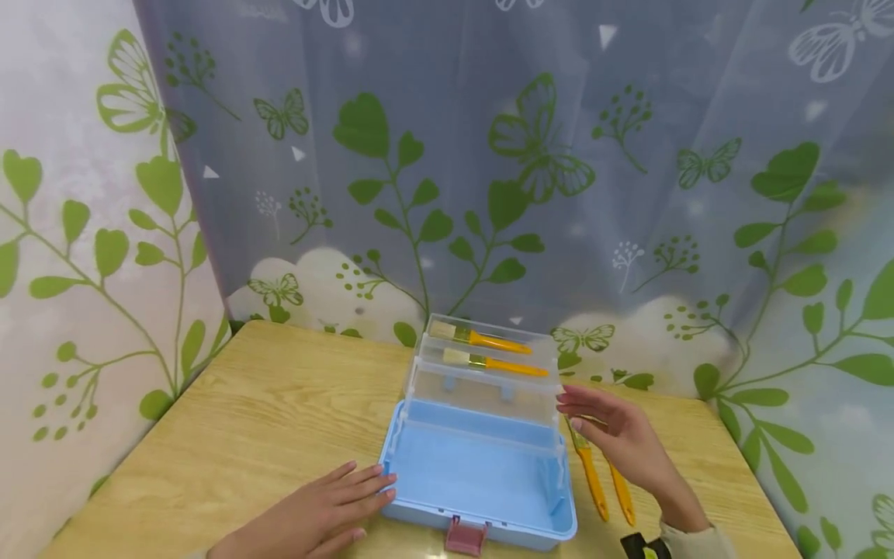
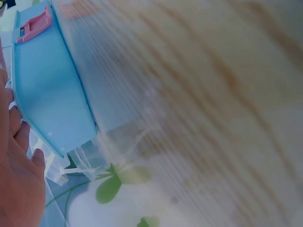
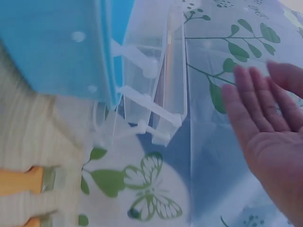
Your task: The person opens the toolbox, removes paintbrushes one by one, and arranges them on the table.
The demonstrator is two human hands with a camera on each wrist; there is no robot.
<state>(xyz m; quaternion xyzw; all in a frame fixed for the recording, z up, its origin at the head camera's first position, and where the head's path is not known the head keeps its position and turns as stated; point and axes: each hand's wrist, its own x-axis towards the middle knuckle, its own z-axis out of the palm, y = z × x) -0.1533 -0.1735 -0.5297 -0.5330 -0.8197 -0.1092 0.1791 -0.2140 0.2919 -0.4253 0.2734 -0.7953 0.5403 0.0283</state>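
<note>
Perhaps the right hand [image 1: 618,435], empty fingers extended, could bump the clear trays [image 1: 475,380], spilling paintbrushes [image 1: 499,342]; the left hand [image 1: 317,508], fingers slightly spread, touches the toolbox [image 1: 468,477].

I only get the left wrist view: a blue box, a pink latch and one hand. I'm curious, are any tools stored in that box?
Observer: Yes, two brushes lie in its clear trays.
Visitor: Oh! Any more outside it?
Observer: Two loose brushes lie on the table, right of the box.
Visitor: And where's the other hand?
Observer: The right hand is beside the right end of the trays.
</note>
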